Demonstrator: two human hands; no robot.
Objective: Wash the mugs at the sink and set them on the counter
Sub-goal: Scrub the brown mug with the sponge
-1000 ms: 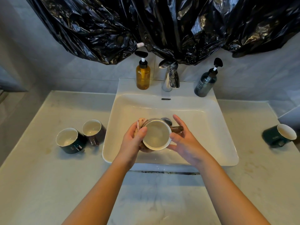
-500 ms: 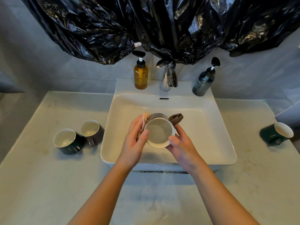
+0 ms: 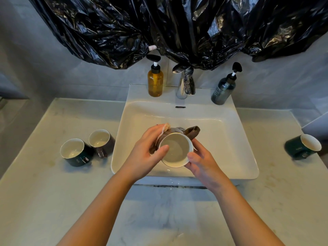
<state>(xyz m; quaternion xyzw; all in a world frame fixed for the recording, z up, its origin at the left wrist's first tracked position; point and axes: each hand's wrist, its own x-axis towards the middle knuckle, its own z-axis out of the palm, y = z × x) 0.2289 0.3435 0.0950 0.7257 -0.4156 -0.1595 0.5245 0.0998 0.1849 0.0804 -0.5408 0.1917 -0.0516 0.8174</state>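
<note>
Sitting on the counter (image 3: 53, 192) at far left: green mug (image 3: 74, 152), with brown mug (image 3: 102, 142) just beside it. Gripping pale cloth (image 3: 164, 129) against held mug's (image 3: 175, 151) outer wall in left hand (image 3: 147, 153), thumb over the rim. Clasping the same mug from the right in right hand (image 3: 204, 166), fingers curled, above the sink (image 3: 221, 139) basin, mouth toward camera, handle up and away. Sitting on the counter far right: second green mug (image 3: 303, 147).
</note>
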